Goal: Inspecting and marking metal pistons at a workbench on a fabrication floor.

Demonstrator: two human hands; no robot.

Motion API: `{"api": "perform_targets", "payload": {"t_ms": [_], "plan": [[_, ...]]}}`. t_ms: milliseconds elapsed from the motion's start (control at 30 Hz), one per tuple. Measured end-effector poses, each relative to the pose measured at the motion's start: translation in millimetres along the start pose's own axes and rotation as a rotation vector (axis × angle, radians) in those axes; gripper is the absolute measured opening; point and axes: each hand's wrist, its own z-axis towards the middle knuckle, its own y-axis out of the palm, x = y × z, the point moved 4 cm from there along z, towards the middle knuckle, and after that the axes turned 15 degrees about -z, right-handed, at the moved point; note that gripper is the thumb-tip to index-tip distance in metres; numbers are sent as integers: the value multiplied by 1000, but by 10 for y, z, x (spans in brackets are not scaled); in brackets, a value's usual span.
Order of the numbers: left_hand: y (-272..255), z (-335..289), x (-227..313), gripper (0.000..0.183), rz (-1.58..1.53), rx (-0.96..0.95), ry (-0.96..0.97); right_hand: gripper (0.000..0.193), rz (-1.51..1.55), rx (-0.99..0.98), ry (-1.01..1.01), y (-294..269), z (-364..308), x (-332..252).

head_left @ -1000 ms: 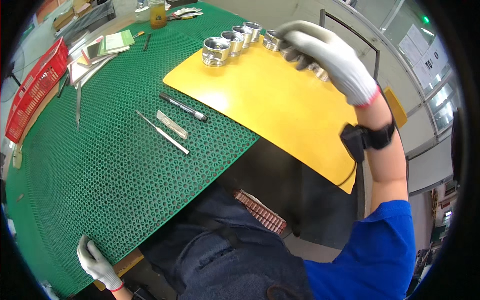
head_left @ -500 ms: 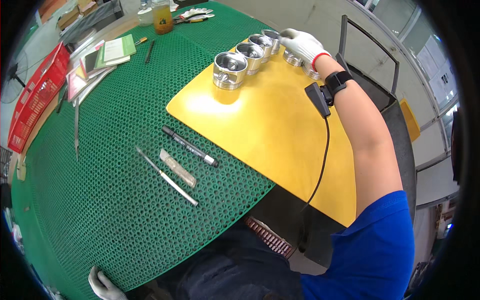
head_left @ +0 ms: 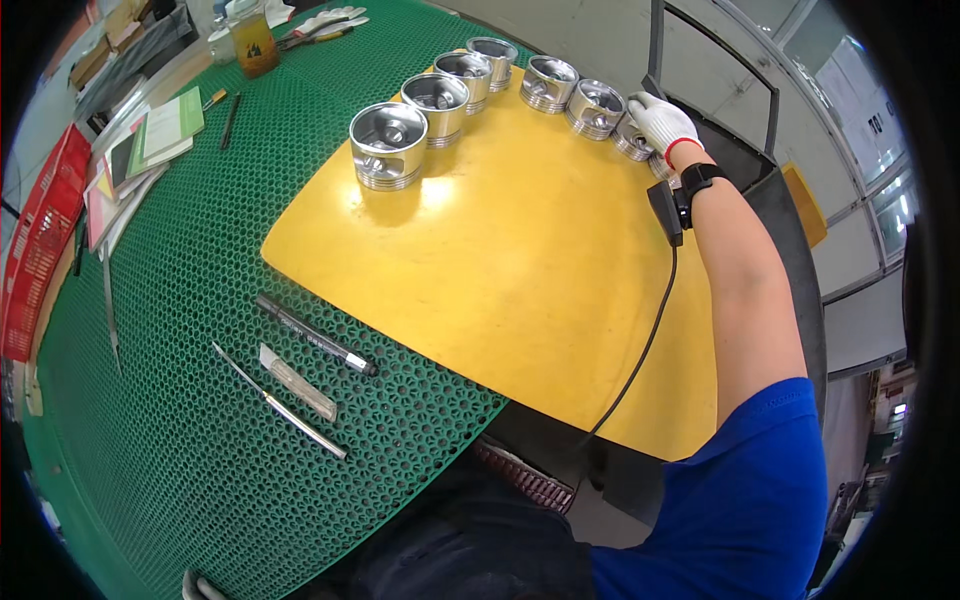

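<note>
My right hand (head_left: 662,124), in a white knit glove with a red cuff, is at the right-hand row of metal pistons on the yellow board. Its fingers are curled at the rim of one piston (head_left: 631,143) and hide part of it. Partly behind my wrist stands another piston (head_left: 660,167). Farther along this row are a piston (head_left: 595,108) and another piston (head_left: 548,84). Several more form the left row, the nearest piston (head_left: 388,148) being closest to me. My gloved left hand (head_left: 201,588) barely shows at the lower edge; its fingers are mostly cut off.
The yellow board (head_left: 480,270) overlaps a green perforated mat (head_left: 180,300). On the mat lie a black marker (head_left: 315,333), a clear-handled cutter (head_left: 298,382) and a thin pointed tool (head_left: 280,405). Papers (head_left: 145,150), a red basket (head_left: 45,235) and a jar (head_left: 252,42) are farther off.
My right hand has moved from the far piston of the left row to a nearer piston in the right row. The view has shifted, and less of my left hand shows.
</note>
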Motion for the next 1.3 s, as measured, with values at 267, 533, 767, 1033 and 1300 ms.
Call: {"api": "perform_targets", "payload": {"t_ms": [267,533,767,1033,1300], "plan": [[1,-38,-75,30,-15,18,11,42,89,0,129,320,57,534],[-13,-33,-70,31,19,21,48,49,214,-144,-35,-129,-449,44],[17,-50,-145,31,-1,32,46,55,150,23,-149,-384,-612,-384],[-76,-52,-151,27,-28,12,34,73,173,108,-216,-434,-572,-948],[-17,-136,-547,17,-217,59,-189,74,0,-115,-522,-176,254,-1184]]}}
